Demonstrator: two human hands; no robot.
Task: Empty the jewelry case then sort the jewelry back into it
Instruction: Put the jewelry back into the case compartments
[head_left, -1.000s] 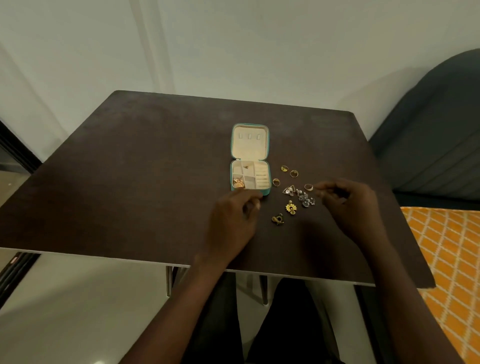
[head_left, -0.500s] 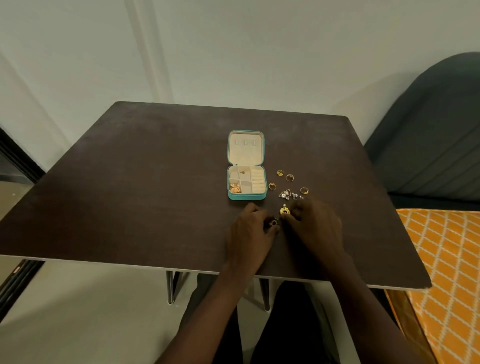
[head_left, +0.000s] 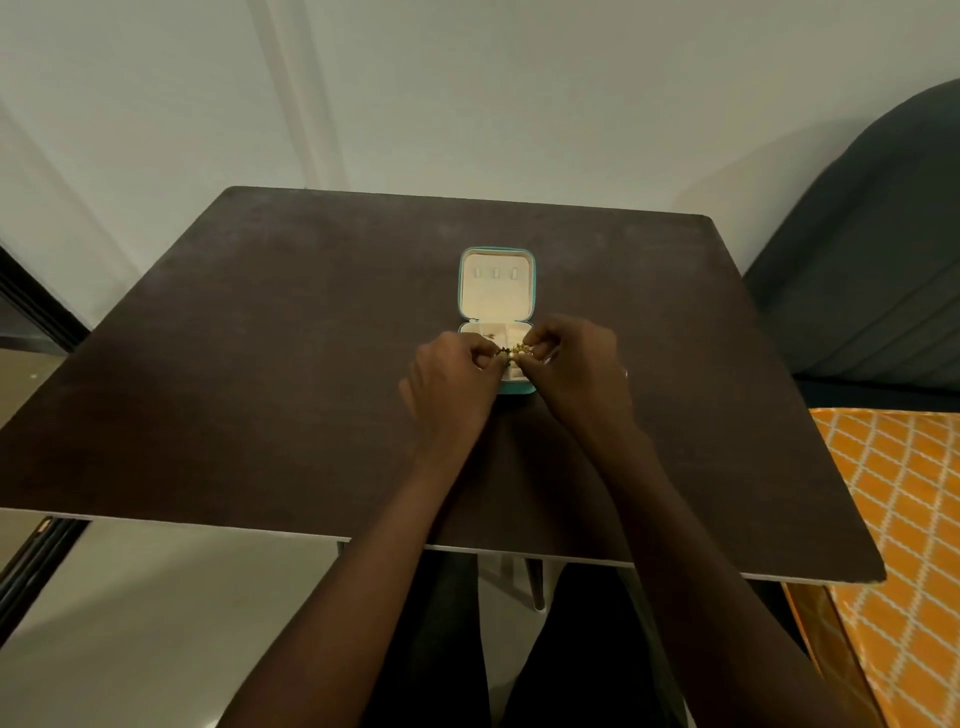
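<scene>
Both hands meet over the near half of the open case (head_left: 496, 291), whose teal rim and cream lid lie just beyond the knuckles on the dark table (head_left: 260, 364). The left hand (head_left: 449, 387) is curled nearly closed, thumb and forefinger pinched on a small dark-gold piece (head_left: 503, 354), and the right hand (head_left: 576, 369), curled the same way, pinches a brighter gold piece (head_left: 519, 348) fingertip to fingertip with the left. The two pieces touch or nearly touch above the case's compartments, and a ring (head_left: 625, 372) peeks out on the table just right of the right hand, while the rest of the loose jewelry is hidden beneath it.
</scene>
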